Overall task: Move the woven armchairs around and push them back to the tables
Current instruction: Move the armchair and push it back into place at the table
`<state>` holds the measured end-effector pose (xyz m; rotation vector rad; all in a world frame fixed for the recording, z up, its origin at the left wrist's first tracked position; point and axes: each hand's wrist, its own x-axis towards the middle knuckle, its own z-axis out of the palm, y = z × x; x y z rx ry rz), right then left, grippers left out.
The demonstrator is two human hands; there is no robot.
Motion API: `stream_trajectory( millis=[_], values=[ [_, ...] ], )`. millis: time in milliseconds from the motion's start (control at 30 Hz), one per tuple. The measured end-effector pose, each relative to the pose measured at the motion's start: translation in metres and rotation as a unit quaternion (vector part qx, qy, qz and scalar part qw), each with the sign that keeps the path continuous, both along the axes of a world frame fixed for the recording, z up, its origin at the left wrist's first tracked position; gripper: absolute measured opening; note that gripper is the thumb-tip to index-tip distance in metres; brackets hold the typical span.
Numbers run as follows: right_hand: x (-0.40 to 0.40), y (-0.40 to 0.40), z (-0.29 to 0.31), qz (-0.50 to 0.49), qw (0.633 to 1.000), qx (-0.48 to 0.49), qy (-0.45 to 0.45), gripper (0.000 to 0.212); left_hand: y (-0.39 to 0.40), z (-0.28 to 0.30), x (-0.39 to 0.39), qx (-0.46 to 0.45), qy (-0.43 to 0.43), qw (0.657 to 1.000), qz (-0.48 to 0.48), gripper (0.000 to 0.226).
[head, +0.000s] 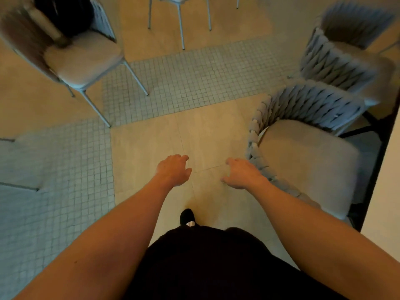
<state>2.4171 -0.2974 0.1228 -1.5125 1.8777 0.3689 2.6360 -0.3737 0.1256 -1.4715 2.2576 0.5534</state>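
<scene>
1. The left hand (174, 171) is hanging over the bare floor (205, 137), its fingers loosely curled and holding nothing.
2. The right hand (240, 175) is reaching out beside it, fingers also loosely bent and empty; its wrist is lying over or just above the woven arm of the near armchair (303, 148), and contact cannot be told.
3. The near armchair is standing at the right, its curved woven back toward the top of the view and its pale seat opening toward the lower right, where the edge of a table (383, 180) is showing.
4. A second armchair (346, 59) is standing just behind it, farther up at the right, facing roughly the same way, blurred.
5. A third armchair (71, 55) is sitting at the upper left, well apart from the other two, its seat pointing down and right, with a dark thing (65, 14) resting on its back part.
6. A black shoe (187, 216) is showing on the floor below the hands.
7. Thin metal legs of another chair (179, 18) are showing at the top centre.
</scene>
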Motion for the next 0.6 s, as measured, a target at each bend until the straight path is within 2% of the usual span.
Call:
stream_trajectory(
  millis=[267,600],
  values=[
    [-0.015,-0.059,0.004,-0.096,0.995,-0.025,-0.013,0.064,-0.098,0.000,-0.035,0.009,0.001,0.994,-0.110,0.052],
    [-0.093,-0.114,-0.005,-0.191,0.981,-0.040,-0.007,0.064,-0.190,-0.010,-0.143,0.000,0.028,0.972,-0.233,0.051]
  ],
)
